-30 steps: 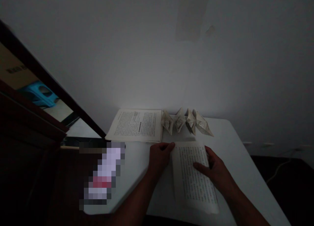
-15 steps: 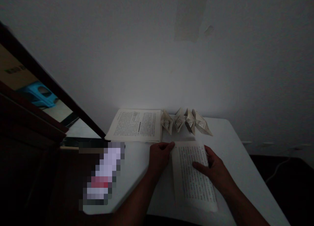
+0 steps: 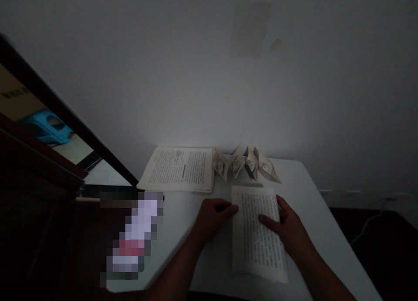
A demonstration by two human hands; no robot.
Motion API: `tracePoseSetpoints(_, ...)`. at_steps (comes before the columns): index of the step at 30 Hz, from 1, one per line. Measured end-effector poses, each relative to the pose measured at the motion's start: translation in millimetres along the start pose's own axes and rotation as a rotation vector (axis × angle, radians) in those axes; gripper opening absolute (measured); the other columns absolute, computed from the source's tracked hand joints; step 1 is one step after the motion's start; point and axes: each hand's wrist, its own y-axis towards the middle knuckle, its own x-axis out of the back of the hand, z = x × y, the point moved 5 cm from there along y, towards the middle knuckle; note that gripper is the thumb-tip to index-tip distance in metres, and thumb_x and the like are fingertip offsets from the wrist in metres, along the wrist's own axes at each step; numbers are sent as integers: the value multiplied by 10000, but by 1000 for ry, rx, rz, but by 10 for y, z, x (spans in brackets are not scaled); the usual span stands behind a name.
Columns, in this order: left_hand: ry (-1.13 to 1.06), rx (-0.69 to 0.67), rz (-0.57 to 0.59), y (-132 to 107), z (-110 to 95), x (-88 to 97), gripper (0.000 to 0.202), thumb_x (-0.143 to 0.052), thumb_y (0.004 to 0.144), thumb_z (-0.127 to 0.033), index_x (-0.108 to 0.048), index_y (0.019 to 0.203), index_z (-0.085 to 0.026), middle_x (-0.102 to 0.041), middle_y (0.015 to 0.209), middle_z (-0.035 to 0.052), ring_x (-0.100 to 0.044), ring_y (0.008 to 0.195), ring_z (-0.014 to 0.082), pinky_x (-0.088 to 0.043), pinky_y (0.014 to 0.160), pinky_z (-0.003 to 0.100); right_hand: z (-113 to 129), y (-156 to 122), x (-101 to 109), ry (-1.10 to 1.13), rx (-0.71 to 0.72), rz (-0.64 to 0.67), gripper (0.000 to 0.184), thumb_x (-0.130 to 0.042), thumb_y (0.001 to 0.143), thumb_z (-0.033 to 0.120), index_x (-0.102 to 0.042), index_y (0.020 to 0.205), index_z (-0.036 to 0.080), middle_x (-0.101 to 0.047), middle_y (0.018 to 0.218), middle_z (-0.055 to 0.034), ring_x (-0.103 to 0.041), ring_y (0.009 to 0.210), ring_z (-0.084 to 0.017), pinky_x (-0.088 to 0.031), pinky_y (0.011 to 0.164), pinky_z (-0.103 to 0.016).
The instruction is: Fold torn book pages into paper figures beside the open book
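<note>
Over the near part of the table (image 3: 173,235), a printed sheet (image 3: 259,253) is held between the two hands. In my judgement, this thin paper could crease or tear, if the two hands pull it unevenly. The sheet lies inside the grip of the right hand (image 3: 285,225): the thumb rests on the printed face, and the fingers go behind the right edge. The left hand (image 3: 214,216), its fingers curled, pinches the left edge near the upper corner. Beyond the sheet stand four folded paper shapes (image 3: 237,165); just beside them, to the left, lies a stack of printed pages (image 3: 176,172).
</note>
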Motion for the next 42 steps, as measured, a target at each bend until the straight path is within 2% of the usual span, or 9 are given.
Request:
tracePoseSetpoints(5,134,-24,80,-24,6,-51,282,-647,718,-388,-716,697,-115,-681,652,52,-588,594,155,-405,556,241,-11,17,77,10,10,-77,626,-769,626,316,-449,1157,225,-710,952,-68,-688,820,-283,-566,654,-378)
tracePoseSetpoints(21,154,-12,38,-4,-12,-53,306,-632,730,-398,-723,707,-106,-694,665,70,-601,593,163,-406,550,243,-13,10,83,17,25,-53,601,-766,638,318,-456,1144,222,-702,941,-73,-684,819,-289,-562,697,-419)
tracePoseSetpoints(42,102,15,58,-20,-15,-64,225,-642,716,-335,-729,718,-128,-706,695,65,-620,620,172,-438,584,257,-28,20,88,24,22,-49,610,-764,637,338,-459,1153,226,-708,945,-72,-681,846,-302,-565,689,-421)
